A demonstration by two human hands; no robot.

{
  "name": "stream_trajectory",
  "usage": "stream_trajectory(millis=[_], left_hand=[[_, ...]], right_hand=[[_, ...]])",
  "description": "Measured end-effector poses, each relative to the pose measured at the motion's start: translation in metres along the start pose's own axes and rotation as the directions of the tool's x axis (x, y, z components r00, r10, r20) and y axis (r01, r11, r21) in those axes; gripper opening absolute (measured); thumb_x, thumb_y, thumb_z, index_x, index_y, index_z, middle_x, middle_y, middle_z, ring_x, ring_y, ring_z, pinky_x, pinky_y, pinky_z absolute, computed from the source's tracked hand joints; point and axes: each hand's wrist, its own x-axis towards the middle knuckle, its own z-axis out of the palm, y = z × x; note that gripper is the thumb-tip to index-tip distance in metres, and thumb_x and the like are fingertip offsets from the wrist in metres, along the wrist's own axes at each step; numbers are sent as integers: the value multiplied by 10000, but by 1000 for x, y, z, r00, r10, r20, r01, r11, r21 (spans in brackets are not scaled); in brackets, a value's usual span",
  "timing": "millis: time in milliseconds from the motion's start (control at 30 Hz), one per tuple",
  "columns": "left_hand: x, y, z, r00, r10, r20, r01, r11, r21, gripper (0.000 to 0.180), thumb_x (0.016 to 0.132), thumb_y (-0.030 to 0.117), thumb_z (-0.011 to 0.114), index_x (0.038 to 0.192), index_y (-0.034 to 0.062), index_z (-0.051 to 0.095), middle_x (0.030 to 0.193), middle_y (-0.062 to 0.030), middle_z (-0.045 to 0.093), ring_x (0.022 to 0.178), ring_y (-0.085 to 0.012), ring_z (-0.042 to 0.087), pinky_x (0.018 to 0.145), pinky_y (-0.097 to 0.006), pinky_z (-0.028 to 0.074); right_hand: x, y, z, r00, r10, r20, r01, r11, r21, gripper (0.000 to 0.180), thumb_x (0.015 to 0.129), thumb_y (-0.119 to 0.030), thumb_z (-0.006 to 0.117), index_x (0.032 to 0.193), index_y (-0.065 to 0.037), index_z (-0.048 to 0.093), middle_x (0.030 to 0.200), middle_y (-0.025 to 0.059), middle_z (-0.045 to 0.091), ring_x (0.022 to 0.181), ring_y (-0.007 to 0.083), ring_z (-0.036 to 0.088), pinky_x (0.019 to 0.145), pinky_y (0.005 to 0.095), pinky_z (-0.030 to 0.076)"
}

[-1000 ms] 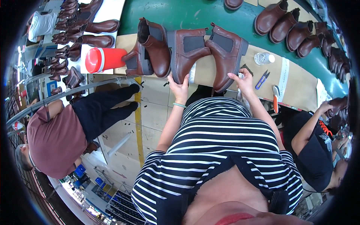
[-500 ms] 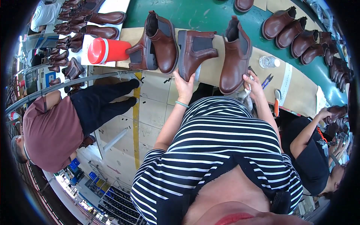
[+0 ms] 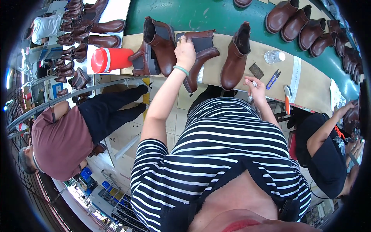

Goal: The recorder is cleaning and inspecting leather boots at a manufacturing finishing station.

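My left hand (image 3: 185,53) is closed on the heel end of a brown ankle boot (image 3: 201,60) with dark elastic side panels. This boot lies on its side, its toe jutting past the table's near edge. A second brown boot (image 3: 233,65) stands to the right, opening away from me. Just beside its toe my right hand (image 3: 256,92) is closed around a crumpled white cloth (image 3: 254,83), mostly hidden by the fingers. Left of my left hand, another boot (image 3: 161,48) leans against a boot on its side (image 3: 143,62).
Right of the boots lie a dark flat pad (image 3: 256,70), purple-handled snips (image 3: 273,79), a clear bottle (image 3: 274,57) and an orange-and-white tool (image 3: 287,99). A red jug (image 3: 110,60) stands at left. Boot rows line the green surface (image 3: 216,17). People work on both sides.
My left hand has gone from the boot's toe up to its heel end, and that boot has tilted. My right hand has come away from the standing boot, keeping the cloth.
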Motion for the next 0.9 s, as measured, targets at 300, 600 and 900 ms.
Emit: stream_trajectory(millis=[300, 600, 900], left_hand=[[23, 15, 33, 940, 168, 296, -328, 676, 660, 208, 805, 107, 554, 953, -26, 616, 931, -120, 564, 781, -230, 621, 563, -308, 518], [6, -31, -19, 951, 284, 121, -262, 950, -169, 105, 881, 78, 491, 865, -20, 525, 901, -185, 573, 790, -265, 612, 611, -368, 496], [-83, -32, -88, 923, -46, 383, 184, 924, -335, 798, 630, 253, 848, 1292, 81, 438, 1132, -219, 474, 998, -338, 533, 872, -406, 458]], right_hand=[[12, 13, -45, 972, -178, -152, 150, 972, -181, 167, 875, -124, 617, 984, -9, 670, 679, 14, 586, 547, 93, 515, 495, 240, 433], [26, -9, -35, 908, -382, -173, 15, 443, -897, 401, 761, -205, 702, 1071, -17, 529, 1099, 218, 490, 905, 398, 604, 728, 473, 499], [-16, -106, 43, 901, -324, 289, 399, 881, -255, 391, 718, -164, 770, 1059, -32, 632, 813, 107, 664, 765, 160, 627, 707, 299, 489]])
